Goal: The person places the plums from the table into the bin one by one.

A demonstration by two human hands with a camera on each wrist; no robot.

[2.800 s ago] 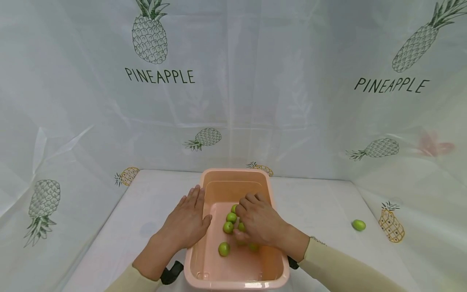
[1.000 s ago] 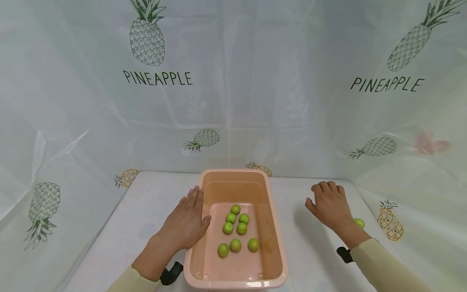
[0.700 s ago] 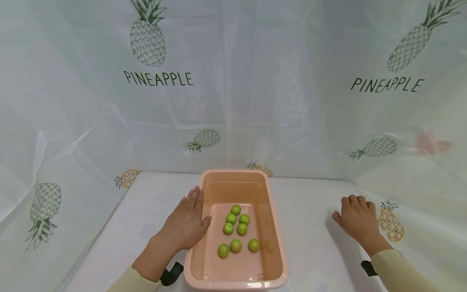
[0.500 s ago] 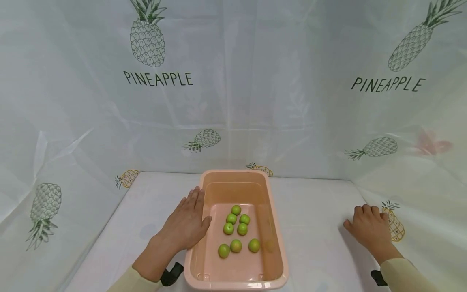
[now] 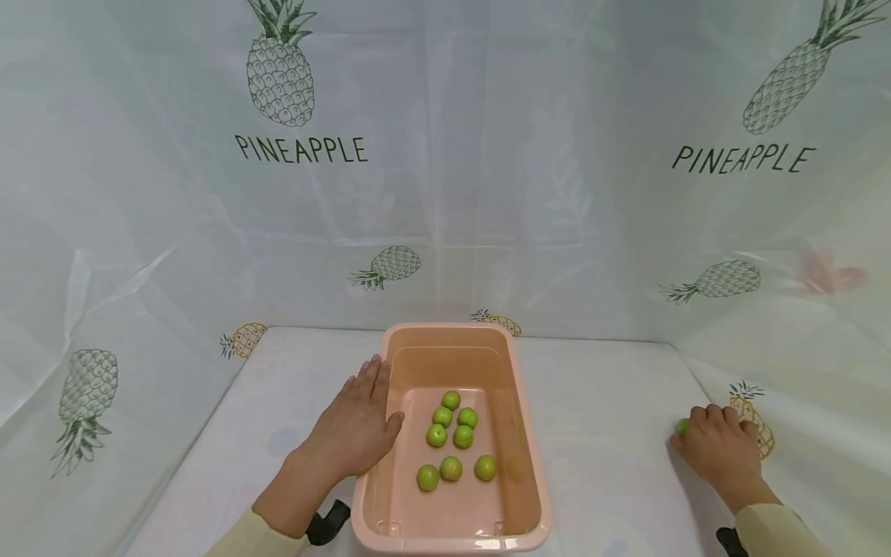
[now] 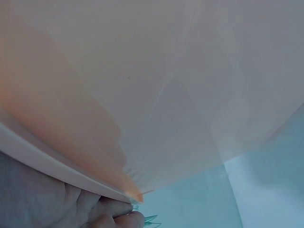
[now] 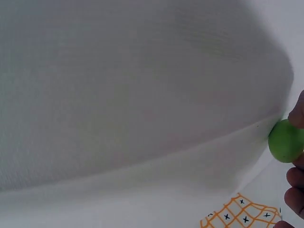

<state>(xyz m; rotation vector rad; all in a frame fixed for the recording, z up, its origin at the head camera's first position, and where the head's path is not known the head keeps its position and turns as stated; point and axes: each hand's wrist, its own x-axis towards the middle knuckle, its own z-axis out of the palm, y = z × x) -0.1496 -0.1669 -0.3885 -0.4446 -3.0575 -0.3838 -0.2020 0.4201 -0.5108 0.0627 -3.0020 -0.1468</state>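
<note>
A peach-coloured plastic basin (image 5: pixel 445 526) stands mid-table with several small round green fruits (image 5: pixel 451 468) on its floor. My left hand (image 5: pixel 358 425) lies with straight fingers along the basin's left rim; the left wrist view has its fingers (image 6: pixel 90 209) under the rim (image 6: pixel 61 171). Far to the right, my right hand (image 5: pixel 720 449) is down at the table, fingers curled at a lone small green fruit (image 5: pixel 682 426). The right wrist view puts this green fruit (image 7: pixel 285 141) between thumb and fingers, partly covered by them.
The white-covered table (image 5: pixel 592 433) extends on both sides of the basin. A pale curtain (image 5: pixel 543 193) printed with pineapples hangs behind and around it, coming close to my right hand. Black wrist straps (image 5: pixel 327 522) show at the sleeves.
My right hand has left the basin, crossed to the right side and come down at the lone green fruit, now mostly hidden under it. My left hand has stayed on the rim.
</note>
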